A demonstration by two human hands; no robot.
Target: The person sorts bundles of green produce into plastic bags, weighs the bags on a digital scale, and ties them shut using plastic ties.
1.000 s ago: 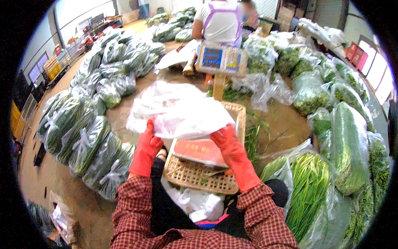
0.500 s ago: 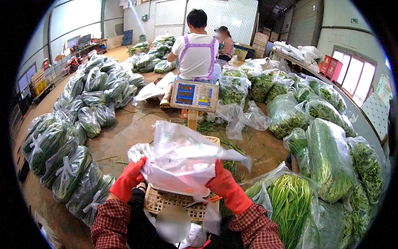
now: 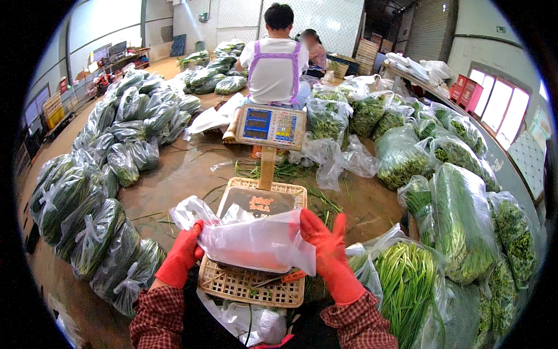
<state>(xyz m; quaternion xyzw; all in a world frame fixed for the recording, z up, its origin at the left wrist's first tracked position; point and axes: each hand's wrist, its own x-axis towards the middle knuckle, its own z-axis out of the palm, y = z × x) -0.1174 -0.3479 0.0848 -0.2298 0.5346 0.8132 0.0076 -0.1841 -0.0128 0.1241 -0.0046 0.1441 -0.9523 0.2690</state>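
Observation:
My left hand point(image 3: 183, 253), in a red rubber glove, is closed on the left side of a whitish translucent plastic bag point(image 3: 251, 239). The bag stretches over the weighing platform point(image 3: 256, 200) of a scale, and a reddish patch shows through its film. At the bag's right edge, my right hand point(image 3: 329, 251), gloved alike, has its fingers spread apart and touches the film. The scale's display panel point(image 3: 271, 126) stands on a post beyond the bag. Below the bag is a beige slatted plastic crate point(image 3: 251, 288), with an orange-handled tool point(image 3: 293, 276) lying on it.
Bagged greens point(image 3: 75, 198) are heaped along the left, and more bags point(image 3: 465, 221) line the right. An open bag of long green stalks point(image 3: 407, 285) stands beside my right forearm. A person in a white shirt point(image 3: 274, 72) sits beyond the scale, another person farther back.
The bag has come down and flattened, baring the scale platform behind it. My right hand's fingers have spread from their grip on the bag; my left hand keeps its hold.

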